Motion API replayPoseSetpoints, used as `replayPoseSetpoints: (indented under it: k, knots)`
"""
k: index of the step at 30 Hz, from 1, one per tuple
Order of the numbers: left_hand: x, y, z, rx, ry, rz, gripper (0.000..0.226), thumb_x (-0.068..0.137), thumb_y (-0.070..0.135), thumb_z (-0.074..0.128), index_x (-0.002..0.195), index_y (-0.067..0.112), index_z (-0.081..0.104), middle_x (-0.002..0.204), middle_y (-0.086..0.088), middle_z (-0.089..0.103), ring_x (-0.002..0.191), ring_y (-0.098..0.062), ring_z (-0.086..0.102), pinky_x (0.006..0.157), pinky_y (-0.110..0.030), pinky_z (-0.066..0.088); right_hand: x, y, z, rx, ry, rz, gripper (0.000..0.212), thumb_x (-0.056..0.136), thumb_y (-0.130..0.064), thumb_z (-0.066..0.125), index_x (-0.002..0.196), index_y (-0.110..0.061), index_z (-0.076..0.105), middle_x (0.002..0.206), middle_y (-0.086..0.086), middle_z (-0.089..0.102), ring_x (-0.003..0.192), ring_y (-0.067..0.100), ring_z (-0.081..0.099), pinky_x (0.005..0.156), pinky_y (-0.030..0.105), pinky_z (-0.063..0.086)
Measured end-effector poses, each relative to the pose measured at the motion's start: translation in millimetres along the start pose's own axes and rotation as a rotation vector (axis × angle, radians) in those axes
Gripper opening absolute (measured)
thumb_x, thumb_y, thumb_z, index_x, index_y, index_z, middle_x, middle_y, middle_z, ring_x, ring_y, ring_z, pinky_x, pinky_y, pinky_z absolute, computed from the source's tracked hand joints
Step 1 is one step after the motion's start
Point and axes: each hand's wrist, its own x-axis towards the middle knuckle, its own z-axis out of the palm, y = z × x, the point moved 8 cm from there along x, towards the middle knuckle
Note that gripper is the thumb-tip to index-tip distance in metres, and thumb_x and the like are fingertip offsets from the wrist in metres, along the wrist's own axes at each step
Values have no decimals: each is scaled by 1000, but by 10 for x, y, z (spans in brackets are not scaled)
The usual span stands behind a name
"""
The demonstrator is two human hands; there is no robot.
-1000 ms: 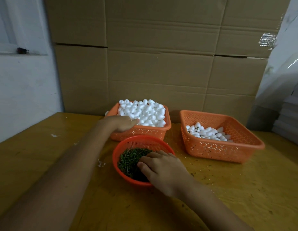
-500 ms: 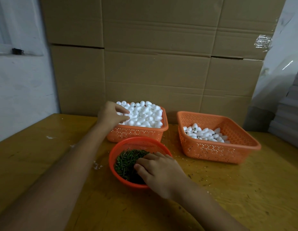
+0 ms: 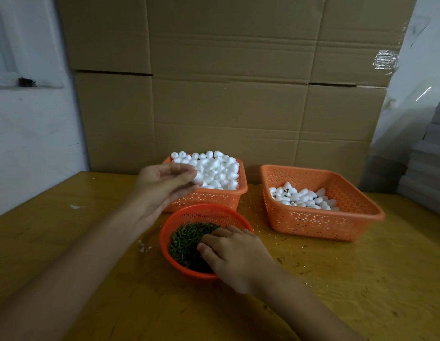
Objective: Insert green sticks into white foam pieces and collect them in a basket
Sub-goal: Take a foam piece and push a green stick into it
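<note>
A square orange basket (image 3: 209, 196) at the back is heaped with white foam pieces (image 3: 217, 169). My left hand (image 3: 162, 185) is raised in front of it, palm up, pinching one white foam piece (image 3: 198, 177) at its fingertips. A round red basket (image 3: 189, 215) in front holds green sticks (image 3: 187, 239). My right hand (image 3: 235, 257) lies in this basket, fingers curled down into the sticks; whether it holds one is hidden. To the right, a second orange basket (image 3: 319, 222) holds several foam pieces (image 3: 303, 199), at least one with a green stick showing.
All three baskets stand on a yellow wooden table (image 3: 361, 279) speckled with white foam crumbs (image 3: 143, 247). Large cardboard boxes (image 3: 226, 82) form a wall just behind the baskets. A stack of grey sheets (image 3: 428, 168) rises at the right edge.
My left hand has lifted out of the heaped basket and turned palm up with a foam piece pinched in it. My right hand has stayed in the green sticks.
</note>
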Motion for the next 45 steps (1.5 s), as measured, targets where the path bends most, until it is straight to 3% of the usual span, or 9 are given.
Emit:
replayPoseSetpoints:
  k: [7,10,14,22,29,45]
  knots:
    - [-273,-178,-94,6,36,6,33,65,29,89,94,13,85,105,-15,80,95,-24,79,73,-24,63,7,-17,-5,-20,-3,6,46,112,-52,24,131,-33,61,130,-3,63,122,24,55,101,42,41]
    - [-358,-194,-40,54,16,45,27,72,28,85,96,17,85,101,-17,80,89,-31,79,72,-25,63,1,-4,-9,-24,-4,10,46,112,-52,24,134,-33,60,130,-3,63,121,24,54,100,42,41]
    - [-437,-197,-49,76,27,88,27,73,24,86,97,13,83,103,-19,79,93,-37,79,73,-29,65,4,-21,-12,-18,-5,3,45,111,-52,23,131,-34,60,127,-3,63,119,24,55,98,41,41]
    - [-443,-235,-143,114,85,89,42,65,16,88,107,13,81,109,-9,80,97,-33,79,82,-31,65,6,-21,-4,-27,20,-1,45,111,-52,23,123,-32,62,122,-2,65,115,24,56,89,39,36]
    - [-453,-252,-150,49,88,95,44,68,13,86,111,11,77,108,-11,80,97,-33,79,80,-29,65,-2,-25,-14,-24,16,0,47,112,-51,23,127,-31,63,127,-3,65,119,24,56,97,42,41]
    - [-456,-265,-193,-88,97,84,41,72,8,84,112,11,78,115,-16,78,102,-34,78,80,-27,64,-8,-40,-28,-22,11,8,46,112,-51,24,125,-30,63,123,-2,65,117,25,57,96,40,40]
